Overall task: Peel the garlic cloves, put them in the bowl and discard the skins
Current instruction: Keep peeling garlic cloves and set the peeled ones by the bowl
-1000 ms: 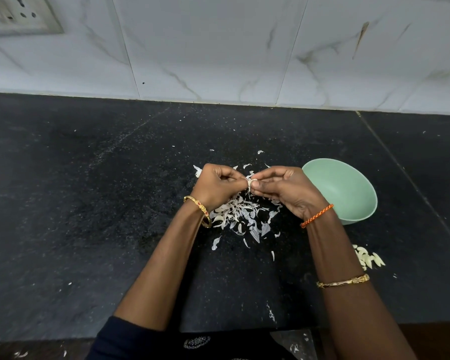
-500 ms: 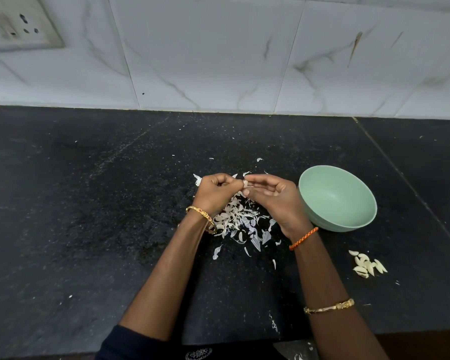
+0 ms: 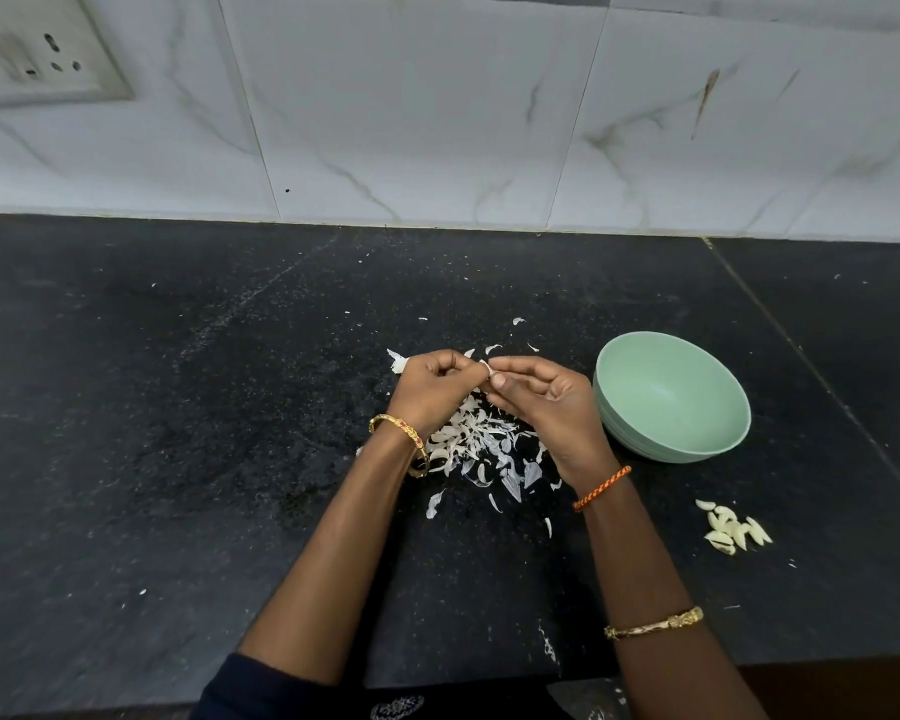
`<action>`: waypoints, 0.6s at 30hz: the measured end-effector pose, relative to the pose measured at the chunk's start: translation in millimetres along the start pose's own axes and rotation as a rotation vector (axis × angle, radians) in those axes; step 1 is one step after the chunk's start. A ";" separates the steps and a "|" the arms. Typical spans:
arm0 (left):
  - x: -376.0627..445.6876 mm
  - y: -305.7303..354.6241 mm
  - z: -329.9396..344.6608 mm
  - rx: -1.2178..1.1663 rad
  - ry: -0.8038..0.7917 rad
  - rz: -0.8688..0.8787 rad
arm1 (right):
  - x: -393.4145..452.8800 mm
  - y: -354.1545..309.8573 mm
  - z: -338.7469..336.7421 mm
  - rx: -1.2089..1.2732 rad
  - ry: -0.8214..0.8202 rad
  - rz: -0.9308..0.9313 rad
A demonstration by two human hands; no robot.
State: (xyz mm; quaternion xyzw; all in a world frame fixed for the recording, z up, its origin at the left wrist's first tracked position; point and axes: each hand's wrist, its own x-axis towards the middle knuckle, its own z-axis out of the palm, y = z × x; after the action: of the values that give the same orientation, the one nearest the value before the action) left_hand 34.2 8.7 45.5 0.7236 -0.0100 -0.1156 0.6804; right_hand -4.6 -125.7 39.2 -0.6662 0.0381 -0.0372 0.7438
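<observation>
Above the black counter, my left hand (image 3: 435, 389) and my right hand (image 3: 541, 402) meet fingertip to fingertip, both pinching one small garlic clove (image 3: 485, 367) that is mostly hidden by the fingers. Directly under the hands lies a heap of white garlic skins (image 3: 481, 446). A pale green bowl (image 3: 697, 444) stands just right of my right hand, and its visible inside looks empty. Several peeled cloves (image 3: 733, 527) lie in a small cluster on the counter at the front right, below the bowl.
The black stone counter (image 3: 178, 433) carries stray skin flakes around the heap and near the front edge. A white marbled tile wall (image 3: 437, 122) closes the back, with a switch plate (image 3: 37, 54) at the upper left. A seam in the counter runs diagonally right of the bowl.
The view has tilted downward a little, so the hands and bowl sit lower in the frame. My fingers keep working at the clove between both hands.
</observation>
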 end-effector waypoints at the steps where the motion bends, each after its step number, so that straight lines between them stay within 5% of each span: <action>1: 0.1 0.5 0.1 0.015 0.003 0.016 | -0.2 -0.6 0.4 -0.036 -0.001 -0.014; 18: 3.6 -4.4 -3.0 0.190 0.015 0.193 | 0.5 -17.2 6.5 -0.112 0.077 0.082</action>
State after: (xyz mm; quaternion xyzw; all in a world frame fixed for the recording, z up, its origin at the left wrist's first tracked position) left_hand 37.6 11.4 40.7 0.7812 -0.0854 -0.0426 0.6169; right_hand -3.4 -121.2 57.0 -0.7029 0.0957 -0.0300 0.7042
